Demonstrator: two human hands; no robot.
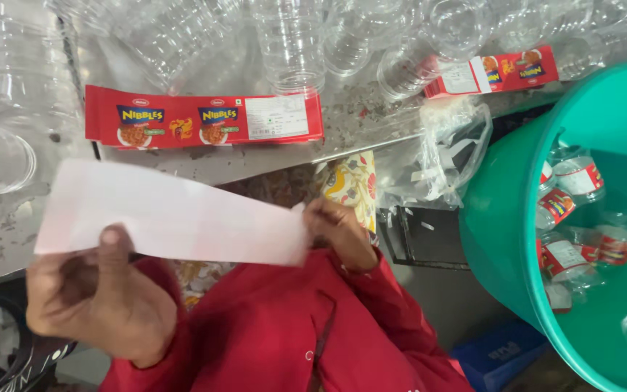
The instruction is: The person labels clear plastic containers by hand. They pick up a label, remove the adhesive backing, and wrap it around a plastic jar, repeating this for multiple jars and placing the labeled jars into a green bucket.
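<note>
Both of my hands hold a long white paper strip (pixel 172 214), its blank back side facing me. My left hand (pixel 99 297) pinches the strip's lower left edge with the thumb on top. My right hand (pixel 339 232) grips the strip's right end, with the fingers curled. The strip hangs over my red-sleeved lap, just in front of the table's edge. A stack of red printed labels (pixel 205 120) lies flat on the table beyond the strip.
Several empty clear plastic jars (pixel 292 43) lie across the grey table (pixel 371 116). More red labels (pixel 495 72) lie at the back right. A teal tub (pixel 509 218) on the right holds labelled jars (pixel 575 181). A clear plastic bag (pixel 451 152) hangs at the table edge.
</note>
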